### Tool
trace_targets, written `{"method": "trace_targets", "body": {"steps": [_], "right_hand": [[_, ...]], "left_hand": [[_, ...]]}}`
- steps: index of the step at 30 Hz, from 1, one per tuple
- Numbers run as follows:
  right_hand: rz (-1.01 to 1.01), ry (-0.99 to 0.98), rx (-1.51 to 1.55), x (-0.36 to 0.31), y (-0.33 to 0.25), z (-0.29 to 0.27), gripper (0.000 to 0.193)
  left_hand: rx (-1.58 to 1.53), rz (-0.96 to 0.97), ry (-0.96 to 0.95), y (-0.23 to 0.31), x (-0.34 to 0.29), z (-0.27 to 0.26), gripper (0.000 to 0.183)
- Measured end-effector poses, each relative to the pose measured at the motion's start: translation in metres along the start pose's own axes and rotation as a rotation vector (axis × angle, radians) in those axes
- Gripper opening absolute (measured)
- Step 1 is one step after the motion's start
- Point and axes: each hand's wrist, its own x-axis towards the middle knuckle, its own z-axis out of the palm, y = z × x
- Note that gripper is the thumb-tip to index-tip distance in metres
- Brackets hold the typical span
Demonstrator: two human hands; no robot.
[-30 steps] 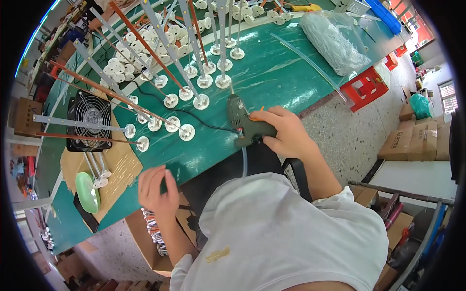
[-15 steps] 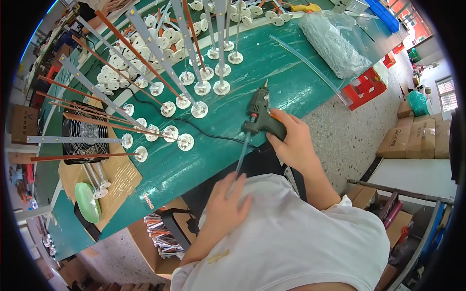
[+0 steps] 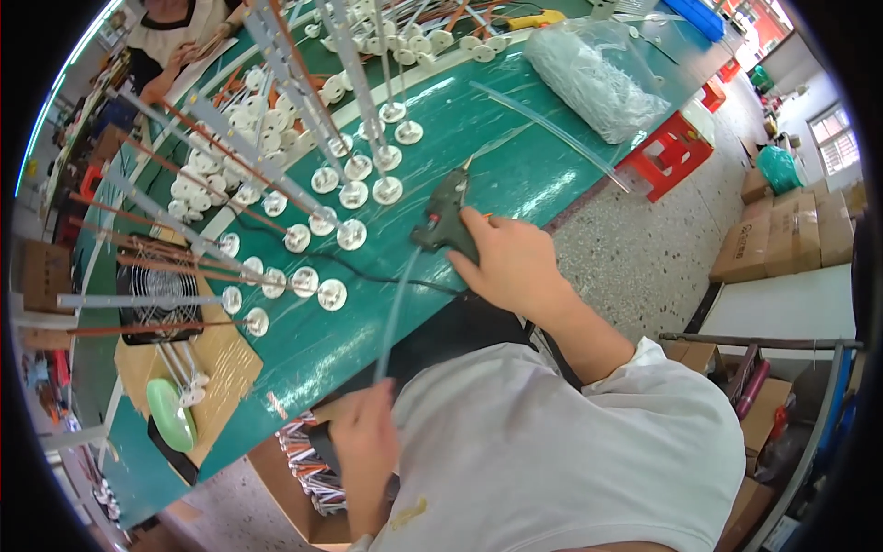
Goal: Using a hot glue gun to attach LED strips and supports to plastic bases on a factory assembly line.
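My right hand [image 3: 510, 262] is closed around the grip of a dark green glue gun [image 3: 448, 207], held over the green table with its nozzle toward the far side. A long, clear glue stick [image 3: 396, 313] sticks out of the gun's back end toward me. By the stick's near end is my left hand [image 3: 363, 432], blurred by motion; whether its fingers grip the stick is unclear. Left of the gun, several white round bases [image 3: 350, 234] with standing metal strips and brown rods are on the table. The gun's black cord [image 3: 368, 273] passes between them and me.
Clear glue sticks [image 3: 552, 133] and a plastic bag [image 3: 598, 83] lie at the far right, above a red crate [image 3: 667, 156]. A fan [image 3: 158, 285] and green dish [image 3: 171, 414] are at left. Another person's hands [image 3: 189, 53] show at the far left.
My left hand has moved down and left, near the end of the glue stick. More of the stick now shows. The glue gun and my right hand have shifted left in the view.
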Motion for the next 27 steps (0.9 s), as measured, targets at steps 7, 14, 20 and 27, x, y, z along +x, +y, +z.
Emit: {"method": "trace_targets", "body": {"steps": [7,14,20,27], "right_hand": [[-0.052,0.072,0.292,0.025,0.032,-0.032,0.042],[-0.026,0.649,-0.238,0.066,0.156,-0.058,0.031],[0.011,0.636,-0.367,0.105,0.210,-0.064,0.027],[0.138,0.604,-0.512,0.151,0.246,-0.070,0.016]], "left_hand": [[0.451,0.144,0.045,-0.052,0.038,-0.025,0.015],[0.363,0.128,0.146,-0.069,0.036,-0.012,0.017],[0.306,0.083,0.171,-0.079,0.036,-0.011,0.025],[0.366,0.053,0.188,-0.078,0.037,-0.009,0.021]]}}
